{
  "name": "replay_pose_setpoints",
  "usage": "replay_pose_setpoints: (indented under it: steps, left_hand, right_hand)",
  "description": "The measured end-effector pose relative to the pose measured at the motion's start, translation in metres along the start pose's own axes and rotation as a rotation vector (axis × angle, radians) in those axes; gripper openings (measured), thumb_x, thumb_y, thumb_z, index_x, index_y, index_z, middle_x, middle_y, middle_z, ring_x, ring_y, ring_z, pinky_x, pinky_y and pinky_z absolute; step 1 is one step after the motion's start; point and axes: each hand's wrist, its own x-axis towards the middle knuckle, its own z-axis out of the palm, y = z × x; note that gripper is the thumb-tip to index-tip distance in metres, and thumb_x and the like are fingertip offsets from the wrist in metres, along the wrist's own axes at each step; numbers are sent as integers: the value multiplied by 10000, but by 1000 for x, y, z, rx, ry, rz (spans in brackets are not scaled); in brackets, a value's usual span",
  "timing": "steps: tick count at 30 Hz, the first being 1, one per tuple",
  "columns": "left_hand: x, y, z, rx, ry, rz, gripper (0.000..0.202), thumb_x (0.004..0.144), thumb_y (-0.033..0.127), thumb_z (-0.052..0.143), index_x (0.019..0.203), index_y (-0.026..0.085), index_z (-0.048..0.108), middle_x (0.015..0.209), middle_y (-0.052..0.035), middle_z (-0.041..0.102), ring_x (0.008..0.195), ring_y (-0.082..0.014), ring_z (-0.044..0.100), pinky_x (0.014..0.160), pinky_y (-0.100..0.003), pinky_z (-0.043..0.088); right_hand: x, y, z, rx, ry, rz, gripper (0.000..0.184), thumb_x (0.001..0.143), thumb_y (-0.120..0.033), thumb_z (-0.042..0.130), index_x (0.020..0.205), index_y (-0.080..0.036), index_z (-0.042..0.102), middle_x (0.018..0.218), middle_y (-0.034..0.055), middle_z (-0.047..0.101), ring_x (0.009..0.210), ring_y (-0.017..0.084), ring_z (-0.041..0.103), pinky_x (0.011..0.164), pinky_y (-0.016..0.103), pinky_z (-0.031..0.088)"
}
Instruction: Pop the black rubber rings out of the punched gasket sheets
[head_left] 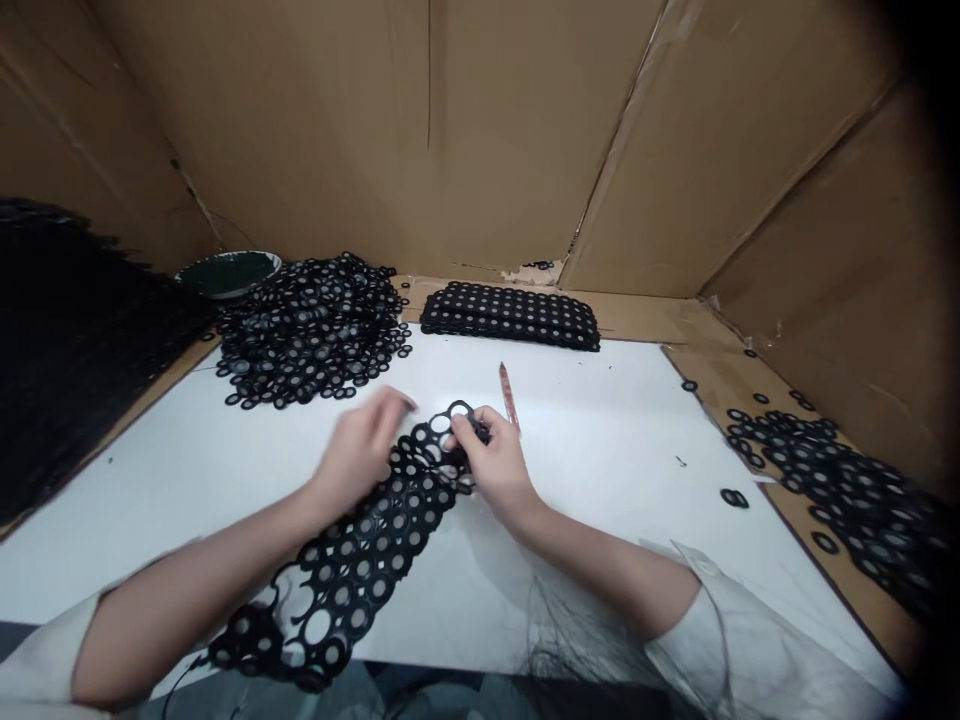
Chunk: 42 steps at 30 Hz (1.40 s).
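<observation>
A long strip of black ring mesh (379,545), with pale round centres and several open holes, lies aslant over the white board and hangs past its front edge. My right hand (501,468) pinches the far end of the strip between thumb and fingers, slightly raised and bunched. Left of that end, my left hand (360,445) is smeared by motion. Its fingertips are drawn together, with a small dark bit at their tips too blurred to name. Beyond my right hand a reddish pointed tool (508,395) lies on the white board (615,440).
A heap of black rings (315,325) sits at the back left, beside a green-filled dish (229,273). Folded ring mesh (510,315) lies at the back. More loose rings (862,500) spread along the right. A dark stack (75,350) stands far left. Cardboard walls (450,150) enclose the board.
</observation>
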Motion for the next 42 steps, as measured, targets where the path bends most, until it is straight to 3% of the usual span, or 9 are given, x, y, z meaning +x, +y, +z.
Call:
replay_pose_setpoints:
  steps: [3,7,9,17,25,34,38,41,42]
  left_hand:
    - [2,-2,-11,66,265,-44,254,876,264,293,949,182,522,628,25,505,493,-85,443,468,-192,354]
    - [-14,5,0,196,51,372,167,839,212,386,935,193,521,632,28,538,521,-84,484,524,-193,380]
    - [-21,7,10,253,-62,459,148,845,212,372,873,181,514,660,11,564,566,-97,521,550,-202,394]
    - [-24,9,25,292,-239,267,189,827,360,380,775,186,434,656,-5,543,566,-153,536,498,-246,370]
    - [-15,23,17,-84,-454,66,229,866,331,267,712,202,375,655,18,514,581,-129,496,529,-234,346]
    - [-14,7,21,-35,-307,-24,185,846,329,298,737,202,378,657,21,496,582,-136,482,544,-243,341]
    - [3,13,7,-143,-168,-29,234,854,299,252,688,196,381,611,28,449,571,-120,437,562,-241,340]
    - [21,15,-24,-163,-26,-118,257,819,239,274,591,185,380,543,25,379,526,-110,372,505,-238,298]
    - [24,14,-36,-219,-76,-176,257,802,227,288,563,182,375,524,25,364,493,-101,347,466,-231,272]
  right_hand:
    - [5,4,-4,-73,7,55,328,715,-483,496,619,-176,432,541,-29,481,476,89,436,413,201,322]
    - [7,-1,-7,-158,-21,-75,360,719,-477,492,551,-164,432,509,-45,390,484,74,379,441,200,292]
    - [7,-5,-8,-150,-35,-78,379,713,-489,494,532,-163,424,492,-49,378,465,69,367,430,199,284]
    - [-2,-8,0,-15,-117,121,418,687,-540,511,520,-177,387,416,-64,384,310,51,335,312,191,233]
    - [-2,-4,2,80,-107,126,409,707,-570,465,593,-181,412,414,-70,418,295,45,339,296,174,248]
    - [-2,-18,-15,54,-574,212,276,592,-324,681,728,-121,552,558,-20,570,508,91,574,534,219,483]
    - [0,-24,-12,245,-521,186,227,660,-292,626,784,-131,525,598,-3,589,578,129,616,592,273,508]
    - [3,-39,-16,351,-372,46,174,685,-265,603,763,-146,504,674,14,605,648,137,622,648,293,511]
    - [4,-45,-18,368,-324,-10,161,684,-255,605,747,-155,496,688,9,603,671,136,619,676,303,510]
